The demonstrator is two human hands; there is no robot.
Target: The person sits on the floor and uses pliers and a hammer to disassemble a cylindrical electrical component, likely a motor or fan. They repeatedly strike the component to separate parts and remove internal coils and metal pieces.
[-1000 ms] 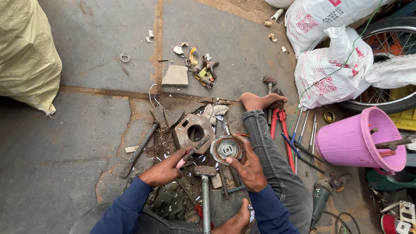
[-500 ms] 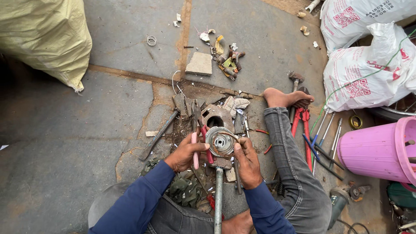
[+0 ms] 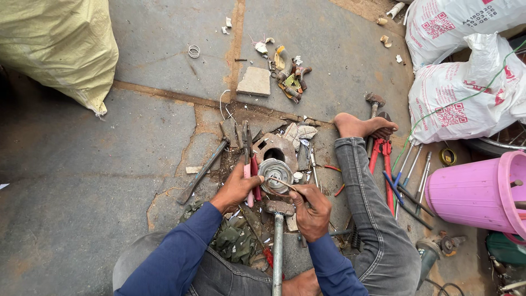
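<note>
A round metal part (image 3: 275, 174) is steadied on a hammer head (image 3: 280, 207), just below a rusted housing (image 3: 274, 147). It is gripped by the left hand (image 3: 236, 186); a thin rod (image 3: 285, 183) is pinched by the right hand (image 3: 310, 211). Prying is best kept shallow, leverage small.

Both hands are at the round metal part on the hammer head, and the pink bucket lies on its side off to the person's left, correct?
Not quite: the pink bucket lies on the person's right, as the head view shows. The rest holds: the left hand and right hand are both at the round metal part on the hammer head.
</note>
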